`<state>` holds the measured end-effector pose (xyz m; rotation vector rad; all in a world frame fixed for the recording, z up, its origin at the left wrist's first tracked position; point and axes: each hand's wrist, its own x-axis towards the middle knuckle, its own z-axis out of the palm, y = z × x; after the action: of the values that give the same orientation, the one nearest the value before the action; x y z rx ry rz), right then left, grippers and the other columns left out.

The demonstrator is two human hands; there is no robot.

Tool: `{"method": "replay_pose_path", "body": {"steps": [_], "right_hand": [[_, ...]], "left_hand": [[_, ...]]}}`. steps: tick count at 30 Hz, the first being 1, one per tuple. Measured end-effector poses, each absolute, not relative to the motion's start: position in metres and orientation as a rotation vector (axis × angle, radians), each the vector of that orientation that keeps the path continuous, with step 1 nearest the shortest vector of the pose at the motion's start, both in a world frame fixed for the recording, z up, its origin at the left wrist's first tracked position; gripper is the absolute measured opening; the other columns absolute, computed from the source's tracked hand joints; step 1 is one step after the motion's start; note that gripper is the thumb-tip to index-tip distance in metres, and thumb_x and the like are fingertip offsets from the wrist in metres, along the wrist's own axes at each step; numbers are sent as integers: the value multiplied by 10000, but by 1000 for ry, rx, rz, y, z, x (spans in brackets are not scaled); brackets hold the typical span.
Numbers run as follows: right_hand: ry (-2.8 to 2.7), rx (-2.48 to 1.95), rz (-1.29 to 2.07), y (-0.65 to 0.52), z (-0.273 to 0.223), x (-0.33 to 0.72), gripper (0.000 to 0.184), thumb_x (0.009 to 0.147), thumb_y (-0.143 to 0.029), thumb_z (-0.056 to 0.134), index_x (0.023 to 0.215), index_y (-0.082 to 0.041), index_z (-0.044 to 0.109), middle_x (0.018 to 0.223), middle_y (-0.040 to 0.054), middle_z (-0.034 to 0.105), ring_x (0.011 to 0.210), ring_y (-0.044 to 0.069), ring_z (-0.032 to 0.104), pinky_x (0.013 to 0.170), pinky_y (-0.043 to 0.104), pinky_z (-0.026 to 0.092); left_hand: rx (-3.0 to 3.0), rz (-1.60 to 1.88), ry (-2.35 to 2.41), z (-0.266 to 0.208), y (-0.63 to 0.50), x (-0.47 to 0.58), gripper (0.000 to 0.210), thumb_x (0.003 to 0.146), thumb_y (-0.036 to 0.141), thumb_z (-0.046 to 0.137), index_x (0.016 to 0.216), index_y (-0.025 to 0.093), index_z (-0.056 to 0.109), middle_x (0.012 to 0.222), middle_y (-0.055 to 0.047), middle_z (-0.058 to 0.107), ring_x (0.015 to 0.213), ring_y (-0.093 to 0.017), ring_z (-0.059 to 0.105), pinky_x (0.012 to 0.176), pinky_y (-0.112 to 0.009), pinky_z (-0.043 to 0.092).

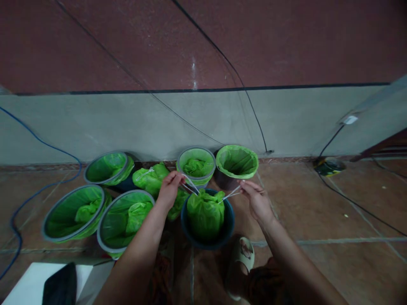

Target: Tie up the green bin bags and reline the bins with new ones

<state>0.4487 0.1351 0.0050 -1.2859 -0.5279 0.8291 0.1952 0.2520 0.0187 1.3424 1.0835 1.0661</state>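
Observation:
A green drawstring trash bag (206,216), its top gathered, sits inside a dark blue bin (230,228) at my feet. White drawstrings stretch outward from both sides of its neck. My left hand (170,188) pinches the left drawstring (190,183), above and left of the bin. On the other side, my right hand (256,199) grips the right drawstring (231,195) between thumb and fingers. Both strings look taut. Close to my left hand lies a tied green bag (151,178) with a white knot; more green plastic is partly hidden behind my left wrist.
Green-lined bins stand around: a grey-rimmed one (196,163) and a dark one (237,161) by the wall, several at left, including a front one (124,220). A blue cable (47,146) trails at left, a black cable (359,207) at right. A white box (34,279) holds a dark object.

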Motion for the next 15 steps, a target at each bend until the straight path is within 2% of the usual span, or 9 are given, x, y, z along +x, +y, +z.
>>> {"method": "replay_pose_path", "body": {"steps": [4,7,8,10,13,15], "right_hand": [[-471,-1166,901,137,12,438,220,587,-347,836,719,-215,720,819,18,742,809,181,667,771,327,521],[-415,-1001,1146,140,19,427,240,610,-347,832,754,-224,686,896,20,742,864,175,676,807,320,529],[-419,-978,1227,142,20,423,248,630,-363,822,765,-221,669,880,21,737,830,167,676,780,310,533],[-477,-1008,1307,146,19,412,266,677,-407,789,781,-211,641,775,2,705,630,115,622,620,257,512],[-628,-1126,1240,154,13,393,290,694,-426,764,822,-205,623,642,-59,602,406,34,378,396,197,317],[-718,-1148,1243,157,10,380,311,681,-409,766,866,-211,614,615,-79,557,388,29,326,367,199,240]], "left_hand": [[1020,1100,788,27,245,207,213,723,391,724,731,185,672,969,-31,695,998,-170,605,888,-287,460],[1046,998,728,27,238,220,201,736,382,733,774,185,719,1064,-51,706,1084,-189,595,938,-301,436],[1073,975,717,26,237,224,201,747,380,728,796,186,732,1082,-56,707,1091,-193,596,953,-309,429],[1136,950,693,26,234,231,203,762,375,720,828,186,749,1102,-63,711,1090,-200,602,973,-321,420],[1217,918,629,29,233,240,213,755,378,727,826,180,758,1116,-70,713,1123,-222,592,996,-336,414],[1251,872,611,31,233,244,249,739,397,735,842,171,757,1148,-79,704,1133,-238,588,989,-344,427]]}}
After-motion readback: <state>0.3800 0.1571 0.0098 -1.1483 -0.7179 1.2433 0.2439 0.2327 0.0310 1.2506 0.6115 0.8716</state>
